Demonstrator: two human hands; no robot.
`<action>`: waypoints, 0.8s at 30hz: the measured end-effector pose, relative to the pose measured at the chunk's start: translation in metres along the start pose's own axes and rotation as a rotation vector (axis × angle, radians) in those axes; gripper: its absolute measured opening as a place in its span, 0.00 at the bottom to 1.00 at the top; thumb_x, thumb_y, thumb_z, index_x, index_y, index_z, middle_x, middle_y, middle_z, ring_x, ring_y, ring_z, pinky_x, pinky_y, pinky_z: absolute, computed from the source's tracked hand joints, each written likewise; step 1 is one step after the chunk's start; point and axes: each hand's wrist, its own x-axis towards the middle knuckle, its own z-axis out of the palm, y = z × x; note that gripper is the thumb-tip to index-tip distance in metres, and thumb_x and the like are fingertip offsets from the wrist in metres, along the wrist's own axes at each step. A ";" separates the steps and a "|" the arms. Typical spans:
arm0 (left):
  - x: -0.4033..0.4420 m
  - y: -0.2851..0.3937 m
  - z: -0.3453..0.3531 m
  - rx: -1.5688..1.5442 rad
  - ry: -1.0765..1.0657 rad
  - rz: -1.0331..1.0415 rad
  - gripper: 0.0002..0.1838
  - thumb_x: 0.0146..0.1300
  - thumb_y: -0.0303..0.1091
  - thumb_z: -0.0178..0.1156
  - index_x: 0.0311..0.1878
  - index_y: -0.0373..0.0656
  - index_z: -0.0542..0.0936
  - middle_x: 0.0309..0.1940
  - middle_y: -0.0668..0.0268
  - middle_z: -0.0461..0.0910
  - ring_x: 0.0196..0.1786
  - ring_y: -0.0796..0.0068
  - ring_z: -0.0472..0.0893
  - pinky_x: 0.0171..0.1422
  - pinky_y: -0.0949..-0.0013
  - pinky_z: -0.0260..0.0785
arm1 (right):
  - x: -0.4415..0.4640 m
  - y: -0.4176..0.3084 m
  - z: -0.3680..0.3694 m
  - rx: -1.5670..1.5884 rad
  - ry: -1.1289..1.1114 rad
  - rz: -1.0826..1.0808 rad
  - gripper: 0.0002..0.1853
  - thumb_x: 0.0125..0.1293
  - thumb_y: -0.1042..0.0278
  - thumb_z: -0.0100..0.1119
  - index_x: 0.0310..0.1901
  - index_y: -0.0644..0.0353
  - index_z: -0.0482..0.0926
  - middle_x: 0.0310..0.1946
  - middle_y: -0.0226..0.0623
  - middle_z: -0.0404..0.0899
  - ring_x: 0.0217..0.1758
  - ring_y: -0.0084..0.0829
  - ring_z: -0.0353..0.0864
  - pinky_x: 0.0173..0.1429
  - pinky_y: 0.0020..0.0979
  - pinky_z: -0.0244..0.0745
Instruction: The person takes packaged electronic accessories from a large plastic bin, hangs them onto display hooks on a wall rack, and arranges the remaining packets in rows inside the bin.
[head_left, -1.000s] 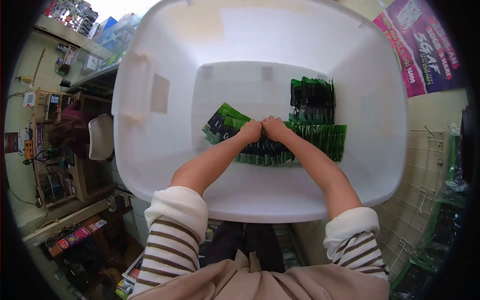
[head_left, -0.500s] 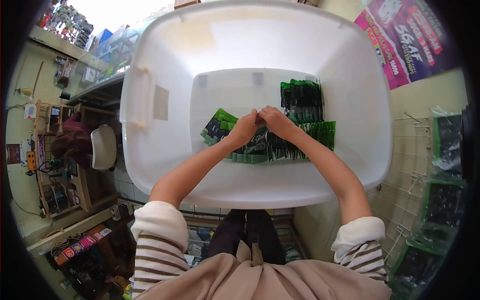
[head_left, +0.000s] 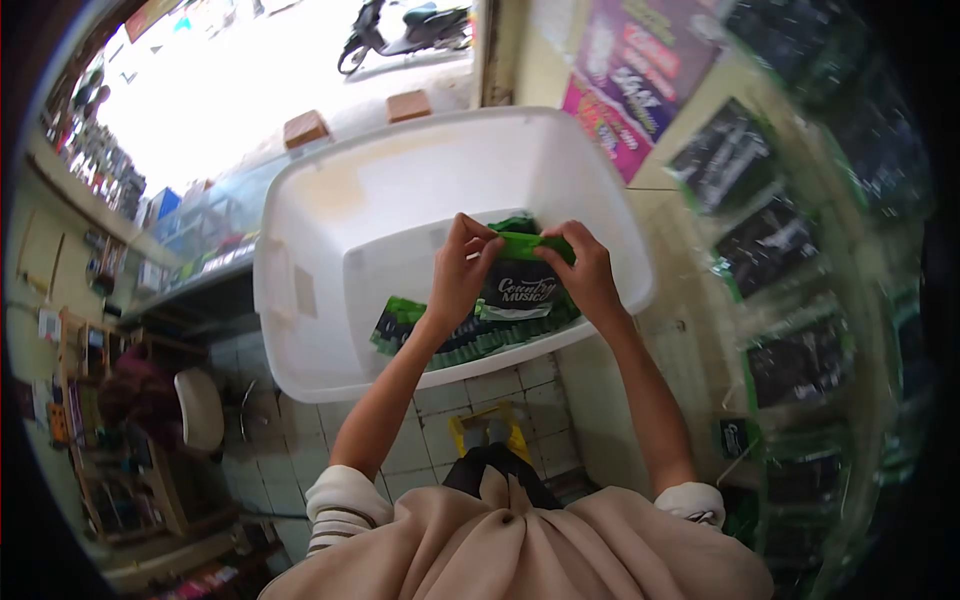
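Note:
My left hand (head_left: 462, 268) and my right hand (head_left: 588, 268) are both closed, pinching the bright green top strip of a black and green plastic packet (head_left: 518, 284) between thumb and fingers. White lettering on its front reads "Country Music". It hangs upright above a large white plastic tub (head_left: 560, 165). Below it, on the tub floor, lies an overlapping row of similar green and black packets (head_left: 480, 345). The held packet and my forearms hide part of that row. What the packet contains does not show.
Clear bags of dark packets (head_left: 800, 360) hang along the wall at right, near a purple poster (head_left: 630, 75). A glass display case (head_left: 200, 245) stands left, with a white-backed chair (head_left: 200, 408) below it. A yellow stool (head_left: 515, 420) is by my feet.
My view has tilted and shifted, so the street and a parked scooter show beyond the tub. My hands have risen from the packets, and one packet is now stretched between them.

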 end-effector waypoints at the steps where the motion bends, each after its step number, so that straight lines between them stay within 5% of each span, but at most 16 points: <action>1: -0.001 0.014 0.014 -0.017 -0.048 0.024 0.07 0.60 0.23 0.54 0.38 0.38 0.65 0.33 0.67 0.70 0.38 0.80 0.74 0.40 0.78 0.70 | -0.010 -0.009 -0.018 -0.032 0.045 0.008 0.10 0.53 0.69 0.61 0.35 0.61 0.73 0.31 0.37 0.73 0.39 0.37 0.74 0.44 0.34 0.68; 7: -0.053 0.052 0.129 -0.384 -0.314 0.037 0.08 0.60 0.21 0.53 0.42 0.38 0.67 0.32 0.67 0.71 0.40 0.81 0.74 0.44 0.79 0.66 | -0.120 -0.047 -0.116 -0.124 0.439 0.155 0.09 0.52 0.75 0.62 0.34 0.62 0.72 0.30 0.38 0.73 0.34 0.35 0.76 0.37 0.31 0.70; 13: -0.137 0.033 0.218 -0.198 -0.642 0.019 0.08 0.57 0.22 0.56 0.39 0.37 0.70 0.31 0.67 0.74 0.36 0.85 0.72 0.41 0.79 0.64 | -0.241 -0.037 -0.146 -0.311 0.615 0.295 0.08 0.52 0.78 0.61 0.33 0.62 0.72 0.30 0.38 0.72 0.34 0.37 0.73 0.36 0.34 0.67; 24: -0.232 0.001 0.270 -0.275 -0.896 -0.119 0.10 0.54 0.22 0.60 0.38 0.37 0.71 0.32 0.65 0.76 0.37 0.82 0.74 0.42 0.77 0.66 | -0.350 -0.064 -0.150 -0.402 0.802 0.492 0.08 0.52 0.79 0.60 0.34 0.62 0.74 0.30 0.37 0.73 0.36 0.36 0.72 0.38 0.32 0.67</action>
